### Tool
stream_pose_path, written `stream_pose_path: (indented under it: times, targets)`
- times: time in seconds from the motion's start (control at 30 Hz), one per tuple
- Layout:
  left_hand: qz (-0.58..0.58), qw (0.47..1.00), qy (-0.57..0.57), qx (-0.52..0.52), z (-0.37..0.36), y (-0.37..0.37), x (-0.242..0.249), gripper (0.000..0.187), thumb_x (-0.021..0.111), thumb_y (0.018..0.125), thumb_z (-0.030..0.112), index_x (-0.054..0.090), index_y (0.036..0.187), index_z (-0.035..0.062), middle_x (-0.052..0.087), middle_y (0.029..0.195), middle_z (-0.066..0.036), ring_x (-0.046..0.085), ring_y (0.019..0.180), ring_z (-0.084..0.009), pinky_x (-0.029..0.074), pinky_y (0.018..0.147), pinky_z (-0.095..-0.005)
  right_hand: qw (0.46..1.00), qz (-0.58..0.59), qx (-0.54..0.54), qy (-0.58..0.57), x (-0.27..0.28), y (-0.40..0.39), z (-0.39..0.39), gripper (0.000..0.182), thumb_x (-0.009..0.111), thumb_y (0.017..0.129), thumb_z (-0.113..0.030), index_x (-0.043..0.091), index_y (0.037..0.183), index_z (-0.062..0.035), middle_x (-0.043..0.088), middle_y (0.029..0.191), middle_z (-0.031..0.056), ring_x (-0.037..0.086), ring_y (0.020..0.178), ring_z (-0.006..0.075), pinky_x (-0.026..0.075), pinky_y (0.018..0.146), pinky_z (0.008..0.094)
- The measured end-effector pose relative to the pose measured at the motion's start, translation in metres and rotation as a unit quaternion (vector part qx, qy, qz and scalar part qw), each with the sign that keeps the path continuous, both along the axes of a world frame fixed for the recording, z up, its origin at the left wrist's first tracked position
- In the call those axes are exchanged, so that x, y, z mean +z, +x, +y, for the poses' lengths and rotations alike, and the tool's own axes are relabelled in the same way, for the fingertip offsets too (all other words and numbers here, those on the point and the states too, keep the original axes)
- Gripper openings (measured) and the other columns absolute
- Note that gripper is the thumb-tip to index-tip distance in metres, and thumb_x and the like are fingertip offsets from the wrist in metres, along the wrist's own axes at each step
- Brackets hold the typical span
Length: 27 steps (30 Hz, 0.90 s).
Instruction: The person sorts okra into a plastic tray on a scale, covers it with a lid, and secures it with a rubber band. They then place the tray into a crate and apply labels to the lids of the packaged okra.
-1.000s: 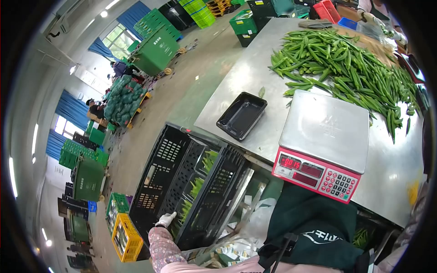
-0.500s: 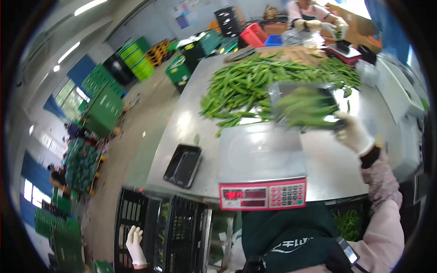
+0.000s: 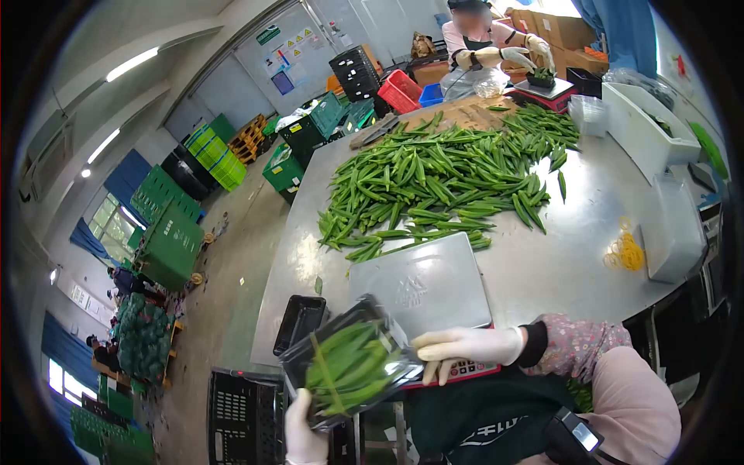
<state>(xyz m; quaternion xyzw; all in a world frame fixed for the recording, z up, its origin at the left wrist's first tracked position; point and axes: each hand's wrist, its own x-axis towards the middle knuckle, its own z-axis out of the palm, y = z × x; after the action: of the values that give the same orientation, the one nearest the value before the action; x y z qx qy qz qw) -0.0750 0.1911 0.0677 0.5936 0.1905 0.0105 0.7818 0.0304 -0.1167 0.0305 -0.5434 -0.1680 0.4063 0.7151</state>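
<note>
We've got both hands, left (image 3: 304,434) and right (image 3: 465,346), clamped on the okra tray (image 3: 353,370); it's tilted off the bench (image 3: 558,263), so pods could slide out.

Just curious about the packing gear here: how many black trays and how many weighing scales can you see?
Black trays: 2, packed tray in both hands, empty tray on table
Scales: 2, near scale, far scale
Total: 4

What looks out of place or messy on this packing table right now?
Little stands out. A few okra pods lie apart from the okra pile, and yellow rubber bands sit loose on the steel table.
</note>
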Motion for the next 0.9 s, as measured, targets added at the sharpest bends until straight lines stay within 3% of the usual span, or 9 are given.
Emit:
stream_pose_path:
  times: [0.1, 0.17, 0.23, 0.3, 0.4, 0.43, 0.53, 0.7, 0.9]
  targets:
    - [-0.069, 0.994, 0.005, 0.089, 0.047, -0.005, 0.005, 0.045, 0.050, 0.102, 0.042, 0.057, 0.132, 0.0089, 0.061, 0.130, -0.011, 0.061, 0.115, -0.0258, 0.053, 0.093, -0.0481, 0.962, -0.222, -0.144, -0.069, -0.005, 0.008, -0.033, 0.050, 0.067, 0.095, -0.027, 0.053, 0.135, -0.0011, 0.068, 0.109, 0.0088, 0.064, 0.094, 0.0115, 0.051, 0.084, 0.0260]
    - [-0.158, 0.938, 0.251, 0.178, 0.089, -0.013, -0.015, 0.048, 0.051, 0.101, 0.045, 0.056, 0.133, 0.0105, 0.060, 0.131, -0.011, 0.059, 0.117, -0.0253, 0.052, 0.095, -0.0446, 0.934, -0.180, -0.297, -0.082, -0.016, 0.022, -0.064, 0.037, 0.066, 0.094, -0.015, 0.059, 0.128, -0.0021, 0.067, 0.103, 0.0026, 0.061, 0.093, 0.0089, 0.049, 0.088, 0.0245]
    - [-0.164, 0.953, -0.035, 0.251, 0.164, -0.024, -0.015, 0.047, 0.062, 0.098, 0.035, 0.053, 0.136, 0.0084, 0.059, 0.131, -0.011, 0.056, 0.120, -0.0223, 0.049, 0.099, -0.0416, 0.846, -0.272, -0.433, -0.147, -0.056, 0.045, -0.110, 0.026, 0.062, 0.095, -0.008, 0.063, 0.120, -0.0017, 0.065, 0.108, 0.0022, 0.060, 0.101, 0.0115, 0.048, 0.090, 0.0257]
    - [-0.154, 0.937, 0.003, 0.312, 0.242, -0.043, -0.048, 0.046, 0.058, 0.098, 0.042, 0.056, 0.133, 0.0124, 0.058, 0.132, -0.004, 0.054, 0.122, -0.0203, 0.044, 0.104, -0.0484, 0.805, -0.280, -0.491, -0.182, -0.120, 0.062, -0.170, 0.029, 0.060, 0.097, -0.008, 0.060, 0.126, -0.0017, 0.062, 0.119, 0.0040, 0.057, 0.109, 0.0131, 0.046, 0.096, 0.0277]
    - [-0.130, 0.938, 0.161, 0.279, 0.319, -0.087, -0.100, 0.040, 0.061, 0.096, 0.037, 0.057, 0.133, 0.0210, 0.057, 0.133, -0.004, 0.050, 0.126, -0.0219, 0.048, 0.099, -0.0536, 0.738, -0.292, -0.503, -0.341, -0.188, 0.058, -0.235, 0.040, 0.059, 0.099, -0.017, 0.054, 0.134, 0.0011, 0.058, 0.133, 0.0122, 0.052, 0.124, 0.0233, 0.040, 0.106, 0.0339]
    - [-0.090, 0.850, 0.446, 0.265, 0.320, -0.096, -0.115, 0.040, 0.062, 0.096, 0.036, 0.057, 0.132, 0.0201, 0.057, 0.130, -0.004, 0.048, 0.128, -0.0227, 0.050, 0.095, -0.0550, 0.694, -0.308, -0.482, -0.437, -0.208, 0.055, -0.249, 0.044, 0.060, 0.099, -0.020, 0.052, 0.135, 0.0036, 0.056, 0.137, 0.0172, 0.051, 0.127, 0.0277, 0.037, 0.109, 0.0371]
    - [0.041, 0.904, -0.014, 0.426, 0.337, -0.083, -0.119, 0.043, 0.061, 0.095, 0.043, 0.055, 0.130, 0.0183, 0.060, 0.127, -0.005, 0.055, 0.120, -0.0283, 0.044, 0.099, -0.0612, 0.616, -0.348, -0.415, -0.572, -0.238, 0.037, -0.253, 0.048, 0.056, 0.100, -0.023, 0.050, 0.136, 0.0077, 0.049, 0.144, 0.0239, 0.047, 0.132, 0.0362, 0.032, 0.114, 0.0419]
    - [0.098, 0.899, -0.034, 0.425, 0.363, -0.060, -0.150, 0.046, 0.057, 0.098, 0.045, 0.055, 0.132, 0.0150, 0.056, 0.140, -0.006, 0.050, 0.129, -0.0306, 0.037, 0.107, -0.0590, 0.669, -0.342, -0.440, -0.491, -0.239, 0.027, -0.237, 0.047, 0.052, 0.102, -0.023, 0.048, 0.139, 0.0074, 0.046, 0.146, 0.0238, 0.040, 0.138, 0.0353, 0.027, 0.117, 0.0430]
    - [0.336, 0.868, 0.052, 0.363, 0.411, -0.048, -0.223, 0.061, 0.068, 0.088, 0.049, 0.055, 0.133, 0.0093, 0.059, 0.135, -0.012, 0.051, 0.129, -0.0305, 0.037, 0.108, -0.0566, 0.541, -0.481, -0.348, -0.596, -0.254, 0.027, -0.237, 0.047, 0.050, 0.103, -0.017, 0.044, 0.140, 0.0098, 0.048, 0.144, 0.0248, 0.048, 0.133, 0.0352, 0.035, 0.114, 0.0414]
